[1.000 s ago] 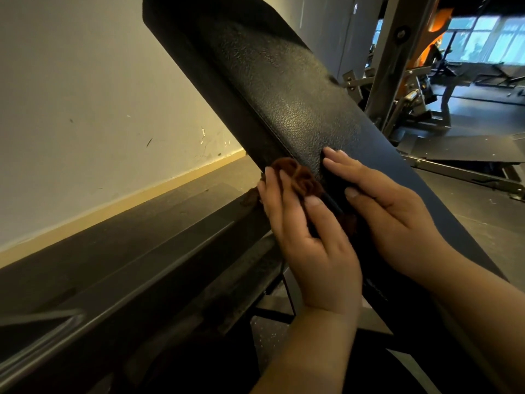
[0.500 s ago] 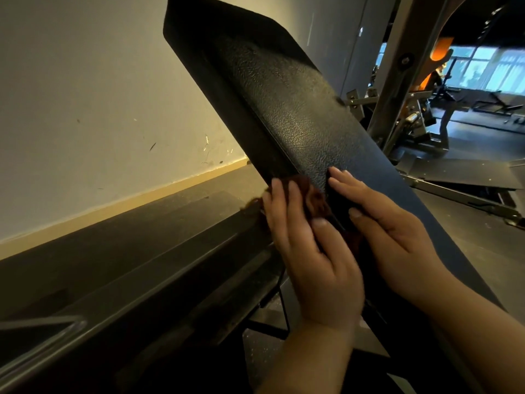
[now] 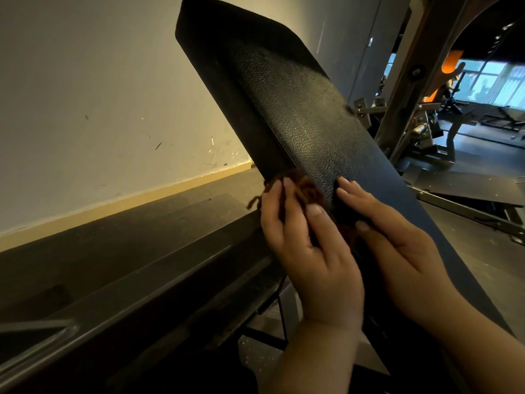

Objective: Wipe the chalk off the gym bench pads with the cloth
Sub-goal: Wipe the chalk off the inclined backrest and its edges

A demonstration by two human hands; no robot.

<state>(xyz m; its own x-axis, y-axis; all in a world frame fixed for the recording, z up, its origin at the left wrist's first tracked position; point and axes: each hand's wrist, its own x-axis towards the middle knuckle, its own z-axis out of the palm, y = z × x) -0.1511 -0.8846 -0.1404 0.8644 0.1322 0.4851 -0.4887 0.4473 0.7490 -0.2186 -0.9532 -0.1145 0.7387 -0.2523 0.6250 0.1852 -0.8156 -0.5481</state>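
Pressing in on the low end of the tilted bench pad point(image 3: 298, 115), both hands are down flat and working together. The left hand point(image 3: 309, 251) lies on the near-left edge with its fingers point(image 3: 288, 194) stretched out straight, not curled, pinning the brown cloth point(image 3: 308, 189) against the textured black cover. A bunched fold of it pokes out past the fingertips and a loose thread hangs off to the left. The right hand point(image 3: 403, 243) sits just beside it to the right, fingers also long and flat on the pad, thumb tucked toward the gap between the hands. The dark patch in that gap may be more of the cloth in shadow, though the light is too dim to be sure. Flat palms make sense here: the pad slopes steeply up toward the pale wall point(image 3: 99, 95) and the rack upright point(image 3: 409, 89), so spread pressure stops the cloth sliding off. Most of the pad above the fingertips looks untouched, so the wipe seems to be in its early part.
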